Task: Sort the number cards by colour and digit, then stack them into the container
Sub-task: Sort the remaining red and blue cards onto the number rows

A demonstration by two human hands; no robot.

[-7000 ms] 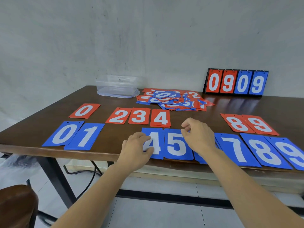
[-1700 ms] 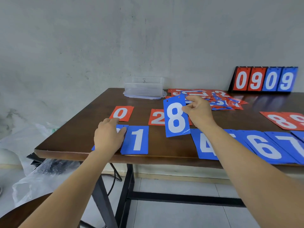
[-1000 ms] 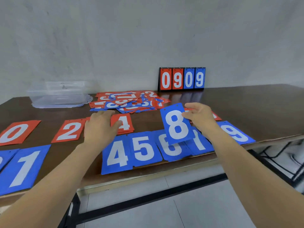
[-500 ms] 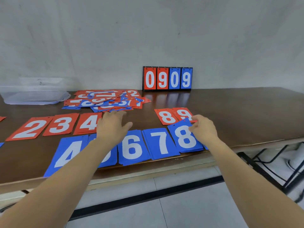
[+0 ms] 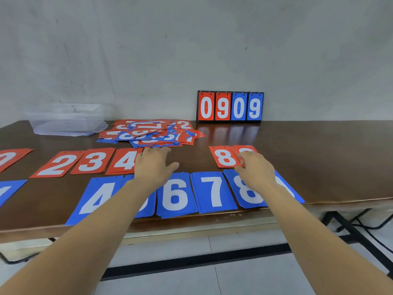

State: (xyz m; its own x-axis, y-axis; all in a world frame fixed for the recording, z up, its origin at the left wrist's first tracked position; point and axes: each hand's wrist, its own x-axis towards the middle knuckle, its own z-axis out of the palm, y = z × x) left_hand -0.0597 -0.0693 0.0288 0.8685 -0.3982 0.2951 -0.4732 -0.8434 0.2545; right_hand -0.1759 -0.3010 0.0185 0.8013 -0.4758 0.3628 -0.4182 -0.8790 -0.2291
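Red cards 2, 3 and 4 lie in a row, with red 8 further right. Blue cards 4, 6, 7 and 8 line the front edge. An unsorted pile of cards sits behind. The clear container stands at the back left. My left hand hovers flat between the red 4 and the blue row, holding nothing. My right hand rests over the blue 8 and the red 9, fingers loosely curled, empty.
A flip scoreboard reading 0909 stands against the wall at the back. The dark wooden table ends at a front edge just below the blue row. A red 0 and a blue card show at the far left.
My right hand carried the blue 8 from the pile to the right, laid it on the blue 8 stack and let go. My left hand moved toward the pile.
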